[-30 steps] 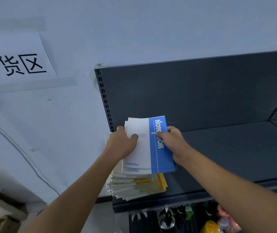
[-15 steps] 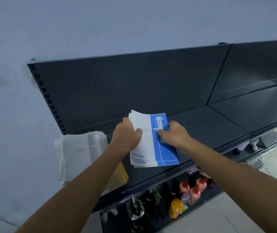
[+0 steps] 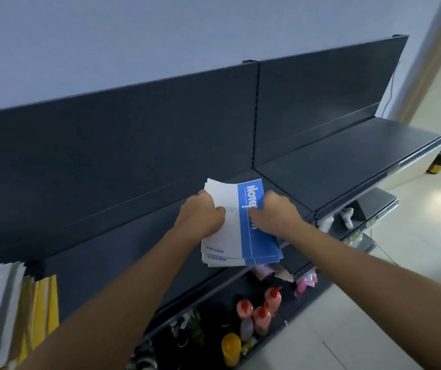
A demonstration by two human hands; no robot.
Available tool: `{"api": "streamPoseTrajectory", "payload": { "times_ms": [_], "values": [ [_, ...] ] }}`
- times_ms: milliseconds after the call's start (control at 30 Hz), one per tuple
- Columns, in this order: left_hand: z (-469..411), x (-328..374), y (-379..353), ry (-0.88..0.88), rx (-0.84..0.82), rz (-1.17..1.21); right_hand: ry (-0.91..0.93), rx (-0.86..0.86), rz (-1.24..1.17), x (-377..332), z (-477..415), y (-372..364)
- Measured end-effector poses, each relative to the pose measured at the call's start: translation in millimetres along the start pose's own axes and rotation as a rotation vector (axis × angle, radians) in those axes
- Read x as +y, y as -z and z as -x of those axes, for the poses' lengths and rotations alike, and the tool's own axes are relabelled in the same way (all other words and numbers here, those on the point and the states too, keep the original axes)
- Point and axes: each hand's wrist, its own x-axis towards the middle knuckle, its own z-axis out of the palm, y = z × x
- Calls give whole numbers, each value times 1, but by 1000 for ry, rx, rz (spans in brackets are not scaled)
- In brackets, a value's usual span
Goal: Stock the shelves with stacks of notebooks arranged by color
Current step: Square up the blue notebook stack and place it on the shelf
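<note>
Main risk: the small stack of blue-and-white paper notebooks [image 3: 240, 233] is fanned, w/ lower copies peeking out at the near end. If either grip eases, the bottom ones could slip free & drop onto the orange plastic bottles w/ red caps [image 3: 263, 312] on the shelf below. The stack's near corner also looks to overhang the front lip of the dark grey metal shelf [image 3: 334, 161], so if I set it down right here it'd prob. tip off. It needs to go further in. Can't tell if the stack touches the shelf surface or is just above it. Colour order matters too: the grey-and-yellow notebook pile [image 3: 13, 303] sits far left on the same shelf, well apart, and the blues should get their own spot.

Pose: both arms stretched fwd, converging on the stack. My left hand [image 3: 203, 216] is clamped on the white left edge, thumb on the top cover. My right hand [image 3: 279, 213] grips the blue side, thumb across the printed title. Neither hand is free.
</note>
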Motion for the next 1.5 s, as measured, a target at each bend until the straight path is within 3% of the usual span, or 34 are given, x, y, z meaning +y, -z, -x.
{"api": "streamPoseTrajectory", "payload": {
  "times_ms": [300, 567, 1100, 1500],
  "values": [
    [-49, 134, -63, -134, -94, -51, -83, 114, -50, 111, -50, 84],
    [-90, 200, -99, -190, -149, -82, -158, 133, -74, 165, -88, 118],
    [-245, 278, -161, -104, -174, -10, -154, 8, -36, 220, -261, 171],
    [-303, 264, -194, 186, -118, 14, -6, -217, 38, 226, -368, 149]
  ]
}}
